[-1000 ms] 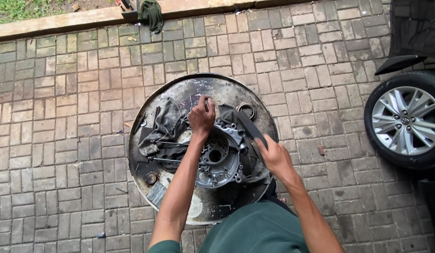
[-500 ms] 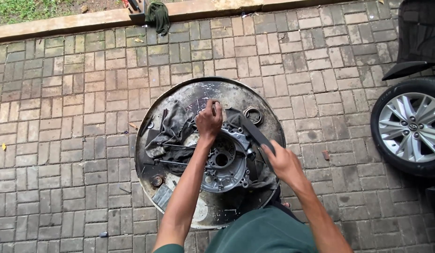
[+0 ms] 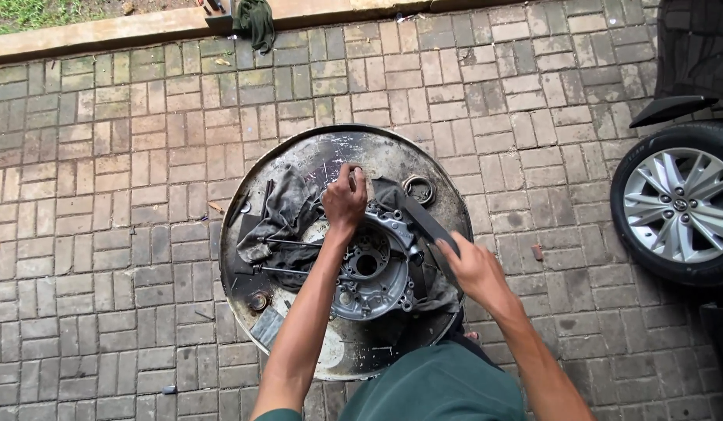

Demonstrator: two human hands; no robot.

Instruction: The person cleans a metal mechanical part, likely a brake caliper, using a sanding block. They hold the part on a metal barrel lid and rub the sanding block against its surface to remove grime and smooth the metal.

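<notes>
A round metal drum top (image 3: 299, 164) stands on brick paving and serves as a work surface. On it lies a grey cast metal engine cover (image 3: 371, 273) with a round hole in its middle. My left hand (image 3: 344, 199) is closed on the far edge of that cover, fingers curled around a small part I cannot make out. My right hand (image 3: 469, 269) grips the handle end of a long flat dark tool (image 3: 421, 217) that points toward the left hand. A dirty grey rag (image 3: 280, 214) is bunched up left of the cover.
A metal ring (image 3: 418, 189) lies at the drum's far right. Thin rods (image 3: 287, 243) and a small round part (image 3: 258, 301) sit on the left side. A car wheel (image 3: 679, 204) stands at the right. A dark cloth (image 3: 256, 19) hangs on the kerb.
The view has shifted, so the drum sits further right in the picture. Both hands stay in nearly the same grip on the cover and the flat tool.
</notes>
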